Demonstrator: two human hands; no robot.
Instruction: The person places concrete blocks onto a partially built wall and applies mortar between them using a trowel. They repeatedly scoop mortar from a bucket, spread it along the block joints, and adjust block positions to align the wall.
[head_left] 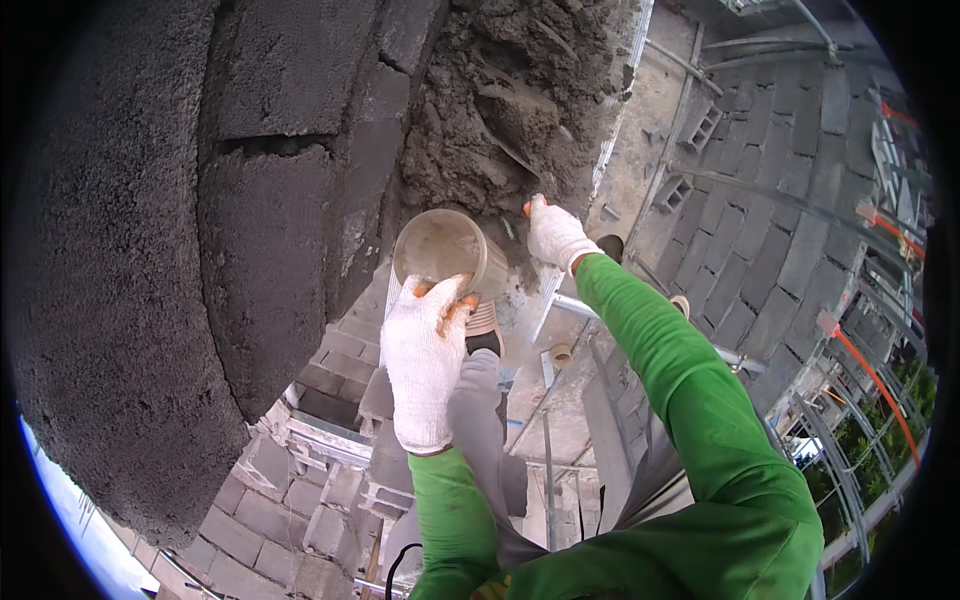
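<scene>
My left hand (425, 370), in a white knit glove with orange-coated fingertips, grips the near rim of a beige plastic bucket (494, 270). The bucket is tipped so its round mouth faces me, and its inside is smeared with grey residue. Beyond it lies a heap of wet grey mortar (540, 70). My right hand (558, 235), gloved the same way, is closed around the handle of a trowel (518, 157). The trowel's blade rests in the near part of the mortar, partly buried, and its handle is mostly hidden by my fingers.
A rough grey block wall (265, 240) rises close on my left. Metal-edged scaffold boards (545, 300) lie under the mortar. To the right are hollow blocks (703, 127), a lower block wall (760, 215) and scaffold pipes. Lower blockwork (250, 535) shows below left.
</scene>
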